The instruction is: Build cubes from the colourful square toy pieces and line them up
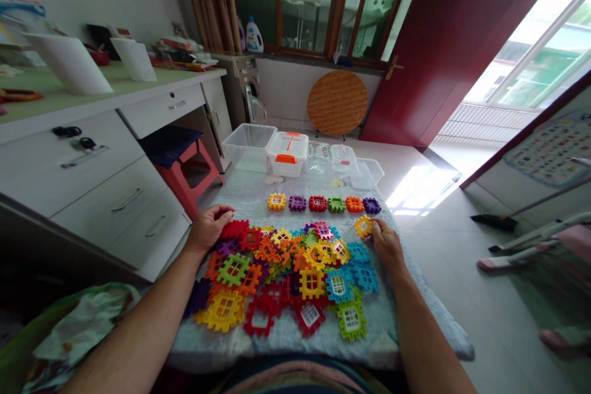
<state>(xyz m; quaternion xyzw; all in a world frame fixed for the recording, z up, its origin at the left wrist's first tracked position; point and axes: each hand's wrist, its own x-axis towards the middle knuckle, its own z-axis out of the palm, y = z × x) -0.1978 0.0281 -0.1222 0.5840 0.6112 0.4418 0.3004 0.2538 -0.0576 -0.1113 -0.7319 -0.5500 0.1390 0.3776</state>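
Nearest, a pile [286,271] of bright tiles covers the table [406,314]. At its left edge the left hand [210,228] lies curled on a red tile [234,229]; whether it grips is unclear. The right hand [385,243] pinches a yellow tile [363,226] by the pile's far right corner. Beyond lies a row [323,203] of six tiles, then clear bins [249,144].

The pile [286,271] fills the middle of the table [277,348]. The left hand [210,228] blocks its upper left corner. The right hand [385,243], pinching a yellow tile [363,225], blocks its upper right corner. Just above the pile, a row of blocks [323,204] lies across the way. Between the row and the boxes [287,154] at the top is a thin bare strip. There is also bare cloth left of the row and below the pile.
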